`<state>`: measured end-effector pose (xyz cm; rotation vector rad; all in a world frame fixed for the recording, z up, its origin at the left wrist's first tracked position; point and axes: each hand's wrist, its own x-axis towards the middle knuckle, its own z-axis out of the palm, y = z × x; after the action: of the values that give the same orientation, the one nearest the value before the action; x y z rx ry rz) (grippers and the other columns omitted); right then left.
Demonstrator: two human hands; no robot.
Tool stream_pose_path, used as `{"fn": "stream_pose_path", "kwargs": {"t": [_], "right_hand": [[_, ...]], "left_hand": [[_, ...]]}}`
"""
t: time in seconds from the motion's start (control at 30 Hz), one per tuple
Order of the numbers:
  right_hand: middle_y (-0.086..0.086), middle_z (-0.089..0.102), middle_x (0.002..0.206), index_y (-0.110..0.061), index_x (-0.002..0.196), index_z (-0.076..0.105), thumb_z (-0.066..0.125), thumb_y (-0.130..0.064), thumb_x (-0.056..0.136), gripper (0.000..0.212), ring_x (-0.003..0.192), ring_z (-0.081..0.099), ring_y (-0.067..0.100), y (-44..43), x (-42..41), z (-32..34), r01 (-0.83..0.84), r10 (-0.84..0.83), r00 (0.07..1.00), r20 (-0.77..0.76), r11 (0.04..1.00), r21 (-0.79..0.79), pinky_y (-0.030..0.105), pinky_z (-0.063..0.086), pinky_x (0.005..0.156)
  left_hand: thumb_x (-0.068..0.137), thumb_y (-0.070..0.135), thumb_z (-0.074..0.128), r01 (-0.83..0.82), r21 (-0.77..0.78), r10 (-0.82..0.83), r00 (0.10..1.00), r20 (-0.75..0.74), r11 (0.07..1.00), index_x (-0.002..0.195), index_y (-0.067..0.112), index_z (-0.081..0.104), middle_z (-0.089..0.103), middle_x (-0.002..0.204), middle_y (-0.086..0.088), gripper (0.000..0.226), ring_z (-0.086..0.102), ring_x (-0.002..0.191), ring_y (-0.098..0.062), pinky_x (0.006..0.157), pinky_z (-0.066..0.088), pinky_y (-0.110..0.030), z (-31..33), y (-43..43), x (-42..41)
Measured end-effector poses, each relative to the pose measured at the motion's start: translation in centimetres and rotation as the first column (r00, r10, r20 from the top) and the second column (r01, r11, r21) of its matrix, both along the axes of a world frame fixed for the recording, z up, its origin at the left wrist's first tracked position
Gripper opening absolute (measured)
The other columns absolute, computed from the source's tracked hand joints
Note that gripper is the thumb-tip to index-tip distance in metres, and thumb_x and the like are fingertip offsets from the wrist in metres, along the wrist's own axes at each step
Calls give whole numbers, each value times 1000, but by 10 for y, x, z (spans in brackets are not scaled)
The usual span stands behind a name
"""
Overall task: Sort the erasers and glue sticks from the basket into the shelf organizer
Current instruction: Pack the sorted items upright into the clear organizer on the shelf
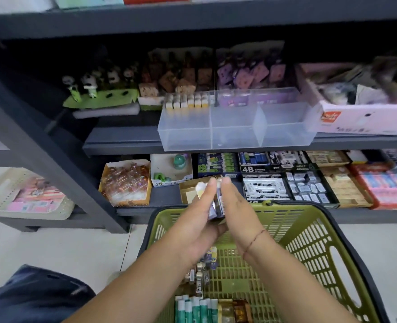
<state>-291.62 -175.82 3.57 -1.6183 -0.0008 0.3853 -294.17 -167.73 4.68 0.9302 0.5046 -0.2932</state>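
Observation:
Above the green basket [309,238], both of my hands hold a small stack of erasers [216,206] in dark purple wrappers. My left hand [196,223] curls round the stack from the left and below. My right hand [236,207] presses its straight fingers against the stack's right side. The clear shelf organizer [236,138] sits on the middle shelf; its three front compartments hold nothing. Yellow-and-white glue sticks [187,101] stand in its back-left compartment and purple packets [234,100] fill the back middle. More erasers [202,276] and green-white glue sticks [196,310] lie in the basket.
Amber packets [238,310] lie beside the glue sticks in the basket. Boxes of erasers [266,188] and other stationery crowd the lower shelf behind my hands. A pink-white box [360,120] touches the organizer's right side. A dark shelf post [53,145] slants at the left.

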Motion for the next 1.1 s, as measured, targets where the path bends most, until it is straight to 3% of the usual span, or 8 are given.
{"fn": "stream_pose_path", "kwargs": {"t": [0.1,0.27,0.43,0.57,0.73,0.8,0.93,1.1], "right_hand": [[2,56,129,-27,120,57,26,-55,93,50,121,48,20,12,6,4,70,-47,989,137,983,-172,45,32,109],[-6,51,131,-49,102,58,31,-51,90,30,126,43,12,17,24,30,32,26,967,253,974,-223,38,29,112],[0,67,115,-27,106,72,51,-25,96,23,107,63,12,15,42,56,-193,187,969,163,981,24,34,47,100],[2,72,102,-24,97,74,59,-23,92,16,94,67,11,12,59,77,-264,255,933,255,965,1,28,52,87],[17,65,96,-25,91,72,68,-19,86,8,79,57,13,22,79,90,-203,278,851,445,957,-209,29,48,77],[21,67,91,-17,93,71,65,-13,88,8,76,58,15,26,85,97,-264,319,848,424,947,-184,32,50,76],[7,61,78,-9,96,69,63,-6,89,10,71,55,12,33,99,108,-356,445,804,395,892,-280,22,47,67],[7,64,76,-3,95,62,57,4,89,10,61,57,8,43,118,118,-443,464,856,230,886,-137,18,47,57]], "left_hand": [[72,46,67,-39,-43,39,999,20,998,135,10,52,62,128,-15,74,60,119,-27,104,44,-49,10,4,8],[85,34,65,-74,-106,80,995,52,992,134,6,51,60,130,-17,59,58,121,-30,103,44,-50,33,15,20],[83,24,67,-154,-135,160,986,41,979,110,2,63,73,101,-14,35,68,97,-22,79,57,-37,57,31,26],[65,28,72,-146,-169,159,985,63,975,96,4,65,71,84,-13,40,68,76,-21,69,59,-32,68,44,35],[69,27,71,-172,-293,202,977,73,941,118,-1,63,71,109,-17,57,69,96,-24,74,60,-38,77,52,49],[69,24,71,-181,-331,221,972,85,926,118,-2,63,71,109,-18,56,68,103,-25,82,58,-41,80,55,52],[74,20,69,-203,-339,249,964,99,919,106,-2,65,71,104,-21,39,68,101,-29,90,52,-48,84,61,56],[66,22,73,-228,-297,266,959,93,927,89,3,70,73,90,-17,29,72,83,-27,79,58,-45,86,76,63]]}}
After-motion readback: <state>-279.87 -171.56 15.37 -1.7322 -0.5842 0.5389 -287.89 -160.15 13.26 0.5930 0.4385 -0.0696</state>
